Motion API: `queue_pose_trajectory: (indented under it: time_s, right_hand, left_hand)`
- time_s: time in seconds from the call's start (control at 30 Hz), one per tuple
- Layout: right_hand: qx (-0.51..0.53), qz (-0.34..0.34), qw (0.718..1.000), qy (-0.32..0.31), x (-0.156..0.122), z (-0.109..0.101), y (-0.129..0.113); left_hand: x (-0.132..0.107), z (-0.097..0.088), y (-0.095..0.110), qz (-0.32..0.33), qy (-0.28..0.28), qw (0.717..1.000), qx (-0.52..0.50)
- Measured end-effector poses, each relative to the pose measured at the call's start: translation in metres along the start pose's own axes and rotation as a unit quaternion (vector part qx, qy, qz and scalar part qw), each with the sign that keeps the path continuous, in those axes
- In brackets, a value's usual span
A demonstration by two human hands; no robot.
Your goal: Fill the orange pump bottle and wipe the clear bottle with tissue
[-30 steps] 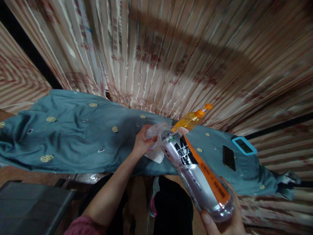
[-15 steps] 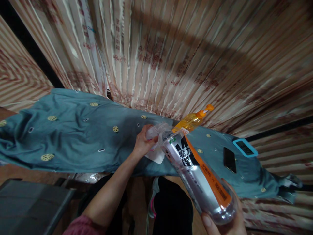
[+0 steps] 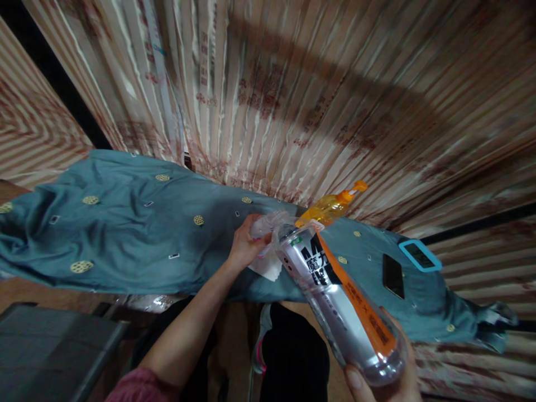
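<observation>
As the head camera looks down on the work: one view, both hands in it, each with something in its grasp.
Silver-labelled bottle (image 3: 335, 296): held aslant over the front of the cloth, base toward the person, neck toward the left hand; an orange band runs along its side.
Right hand (image 3: 404, 386): cupped round the bottle's base, thumb on the near side, most fingers hidden behind it.
Left hand (image 3: 243, 244): closed around the small clear container (image 3: 260, 224), with thumb and fingers on opposite sides.
Where neck and container meet: they overlap in view; whether they touch, or any liquid passes between them, I cannot tell.
Last second: almost nothing changes; the surroundings slide slightly in the frame, while hands, bottle and container keep nearly the same pose, which I judge to be a steady hold rather than a new step.
White paper (image 3: 268, 267): on the cloth, just below the left hand, partly covered.
Orange pump bottle (image 3: 329, 209): beyond the bottle's neck, near the cloth's back edge, its base hidden.
Teal cloth (image 3: 138, 234): wrinkled at the left, bearing the dark phone (image 3: 393, 276) and the blue-framed device (image 3: 419, 255) at the right, near each other.
</observation>
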State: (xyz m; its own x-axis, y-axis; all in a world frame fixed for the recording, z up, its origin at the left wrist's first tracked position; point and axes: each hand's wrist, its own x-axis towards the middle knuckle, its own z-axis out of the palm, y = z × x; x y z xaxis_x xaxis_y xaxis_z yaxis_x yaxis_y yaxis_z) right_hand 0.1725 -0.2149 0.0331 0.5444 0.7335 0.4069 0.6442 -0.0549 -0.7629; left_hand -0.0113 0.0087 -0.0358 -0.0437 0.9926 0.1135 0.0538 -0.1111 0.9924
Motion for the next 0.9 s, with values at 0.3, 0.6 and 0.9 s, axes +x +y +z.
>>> queue_pose_trajectory:
  time_s: [0.3,0.6,0.9]
  right_hand:
    - [-0.003,-0.015,1.000,-0.001,0.0001,-0.0005,0.0013]
    - [-0.009,-0.022,1.000,0.001,0.0003,-0.0009,0.0028]
    - [-0.003,-0.006,1.000,0.009,-0.0002,-0.0011,0.0001]
  left_hand:
    - [0.0006,0.0007,-0.0033,0.001,-0.001,1.000,-0.012]
    - [0.0001,0.0006,-0.0018,-0.004,0.000,1.000,-0.010]
    - [0.0003,0.0009,-0.0036,0.006,0.003,1.000,-0.008]
